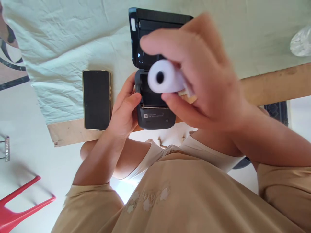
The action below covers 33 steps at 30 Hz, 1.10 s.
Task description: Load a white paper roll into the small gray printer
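Observation:
A small black receipt printer lies at the table's near edge with its lid swung up and back. My left hand grips the printer's left side, the thumb on its rim. Above the paper bay, my right hand holds a white paper roll between thumb and fingers. The roll's end with its dark core hole faces me, and a loose paper edge shows near the palm. The roll and the right hand hide part of the bay and the lid's right side.
A smartphone with a dark screen lies left of the printer on the pale green cloth. The table's bare wooden edge runs along the front. A clear crumpled object is at far right. A red plastic stool stands lower left.

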Tool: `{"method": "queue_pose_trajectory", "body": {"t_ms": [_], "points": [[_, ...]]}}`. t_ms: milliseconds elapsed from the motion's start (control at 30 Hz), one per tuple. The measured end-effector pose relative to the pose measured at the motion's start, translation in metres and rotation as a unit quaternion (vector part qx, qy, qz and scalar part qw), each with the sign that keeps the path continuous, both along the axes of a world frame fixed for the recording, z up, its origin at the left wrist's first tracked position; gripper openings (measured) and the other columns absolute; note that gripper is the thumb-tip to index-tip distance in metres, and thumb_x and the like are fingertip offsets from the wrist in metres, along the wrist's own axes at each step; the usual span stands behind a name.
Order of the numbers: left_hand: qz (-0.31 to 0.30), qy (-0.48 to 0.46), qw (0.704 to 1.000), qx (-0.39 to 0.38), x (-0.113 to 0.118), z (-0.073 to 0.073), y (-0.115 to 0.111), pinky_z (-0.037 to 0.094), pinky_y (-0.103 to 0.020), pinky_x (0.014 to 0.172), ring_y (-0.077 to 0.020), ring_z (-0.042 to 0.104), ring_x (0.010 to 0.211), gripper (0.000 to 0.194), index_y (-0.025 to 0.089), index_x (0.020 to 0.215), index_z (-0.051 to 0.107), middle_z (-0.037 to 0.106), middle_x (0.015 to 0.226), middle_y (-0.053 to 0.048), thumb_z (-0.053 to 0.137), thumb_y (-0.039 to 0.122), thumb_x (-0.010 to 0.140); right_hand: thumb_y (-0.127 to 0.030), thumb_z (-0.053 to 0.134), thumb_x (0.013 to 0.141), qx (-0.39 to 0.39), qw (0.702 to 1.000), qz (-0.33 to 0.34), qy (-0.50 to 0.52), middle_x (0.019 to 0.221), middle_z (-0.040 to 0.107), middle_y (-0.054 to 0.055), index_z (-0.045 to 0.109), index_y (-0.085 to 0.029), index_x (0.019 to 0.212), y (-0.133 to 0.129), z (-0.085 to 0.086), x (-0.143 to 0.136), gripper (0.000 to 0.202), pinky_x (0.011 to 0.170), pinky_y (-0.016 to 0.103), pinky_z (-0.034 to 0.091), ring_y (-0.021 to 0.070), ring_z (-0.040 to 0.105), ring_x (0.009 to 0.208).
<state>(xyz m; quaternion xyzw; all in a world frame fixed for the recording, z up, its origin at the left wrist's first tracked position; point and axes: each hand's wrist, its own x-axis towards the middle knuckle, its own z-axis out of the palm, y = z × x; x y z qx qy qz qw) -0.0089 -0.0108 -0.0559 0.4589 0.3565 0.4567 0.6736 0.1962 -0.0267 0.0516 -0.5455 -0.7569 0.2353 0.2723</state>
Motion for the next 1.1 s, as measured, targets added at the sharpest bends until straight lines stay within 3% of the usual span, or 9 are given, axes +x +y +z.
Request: {"method": "queue_pose_trajectory", "body": {"t_ms": [100, 233, 300, 433, 633, 733, 933, 1033, 1100], "points": [[-0.015, 0.000, 1.000, -0.014, -0.001, 0.003, -0.001, 0.065, -0.046, 0.107, -0.0375, 0.064, 0.147, 0.039, 0.028, 0.129, 0.071, 0.080, 0.128, -0.008, 0.072, 0.046, 0.094, -0.025, 0.044, 0.101, 0.033, 0.995, 0.041, -0.086, 0.118, 0.070, -0.001, 0.065, -0.033, 0.115, 0.003, -0.006, -0.008, 0.026, 0.100, 0.037, 0.056, 0.0206, 0.065, 0.112], [-0.008, -0.030, 0.999, -0.030, 0.004, 0.007, -0.003, 0.067, -0.047, 0.102, -0.0352, 0.069, 0.141, 0.037, 0.026, 0.128, 0.069, 0.077, 0.132, -0.008, 0.069, 0.046, 0.096, -0.025, 0.046, 0.103, 0.083, 0.990, 0.001, -0.116, 0.105, 0.071, 0.000, 0.049, -0.026, 0.085, 0.007, -0.021, -0.006, 0.019, 0.081, 0.034, 0.052, 0.0176, 0.068, 0.095], [-0.008, -0.037, 0.998, -0.049, 0.006, 0.009, -0.003, 0.068, -0.046, 0.098, -0.0344, 0.072, 0.136, 0.041, 0.025, 0.131, 0.067, 0.077, 0.129, -0.009, 0.068, 0.047, 0.097, -0.023, 0.050, 0.103, 0.131, 0.987, 0.004, -0.094, 0.109, 0.074, -0.001, 0.046, -0.024, 0.083, 0.007, -0.029, -0.005, 0.020, 0.075, 0.032, 0.049, 0.0165, 0.069, 0.091], [-0.007, -0.050, 0.997, -0.062, 0.008, 0.015, -0.004, 0.069, -0.041, 0.093, -0.0326, 0.074, 0.131, 0.041, 0.023, 0.128, 0.068, 0.079, 0.121, -0.007, 0.073, 0.044, 0.094, -0.016, 0.061, 0.099, 0.195, 0.979, 0.006, -0.065, 0.109, 0.077, -0.003, 0.056, -0.023, 0.082, 0.003, -0.040, -0.001, 0.019, 0.073, 0.030, 0.048, 0.0132, 0.070, 0.087], [-0.001, -0.073, 0.994, -0.080, 0.009, 0.027, -0.006, 0.068, -0.037, 0.096, -0.0281, 0.073, 0.132, 0.032, 0.018, 0.126, 0.072, 0.076, 0.131, -0.008, 0.070, 0.032, 0.097, -0.006, 0.064, 0.095, 0.249, 0.966, 0.038, -0.052, 0.106, 0.077, -0.002, 0.061, -0.021, 0.085, 0.003, -0.039, 0.007, 0.018, 0.062, 0.024, 0.043, 0.0085, 0.066, 0.079], [-0.003, -0.070, 0.995, -0.069, 0.009, 0.024, -0.004, 0.068, -0.039, 0.098, -0.0295, 0.073, 0.134, 0.032, 0.019, 0.124, 0.073, 0.078, 0.124, -0.007, 0.071, 0.035, 0.097, -0.006, 0.059, 0.097, 0.261, 0.963, 0.039, -0.054, 0.106, 0.077, -0.001, 0.060, -0.022, 0.085, 0.003, -0.039, 0.009, 0.019, 0.066, 0.025, 0.045, 0.0094, 0.064, 0.078], [-0.018, -0.072, 0.997, -0.013, 0.003, 0.000, 0.005, 0.067, -0.040, 0.102, -0.0350, 0.067, 0.143, 0.046, 0.021, 0.126, 0.074, 0.080, 0.129, -0.008, 0.082, 0.046, 0.088, -0.010, 0.052, 0.100, 0.303, 0.948, 0.048, -0.084, 0.102, 0.077, -0.002, 0.065, -0.025, 0.090, 0.006, -0.052, 0.006, 0.023, 0.073, 0.031, 0.047, 0.0149, 0.067, 0.085], [-0.021, -0.062, 0.997, -0.028, 0.004, 0.006, 0.001, 0.069, -0.041, 0.094, -0.0351, 0.071, 0.137, 0.045, 0.022, 0.135, 0.069, 0.082, 0.126, -0.009, 0.073, 0.043, 0.095, -0.008, 0.052, 0.098, 0.337, 0.937, 0.028, -0.089, 0.090, 0.074, -0.002, 0.064, -0.025, 0.087, 0.004, -0.050, 0.005, 0.024, 0.070, 0.034, 0.042, 0.0156, 0.061, 0.077], [-0.024, -0.033, 0.999, -0.035, 0.010, 0.017, -0.004, 0.067, -0.045, 0.099, -0.0342, 0.073, 0.133, 0.056, 0.023, 0.144, 0.062, 0.081, 0.125, -0.008, 0.076, 0.049, 0.095, -0.008, 0.053, 0.097, 0.351, 0.932, 0.031, -0.081, 0.080, 0.070, -0.003, 0.061, -0.024, 0.084, 0.000, -0.044, 0.005, 0.023, 0.067, 0.035, 0.039, 0.0151, 0.056, 0.072]]}}
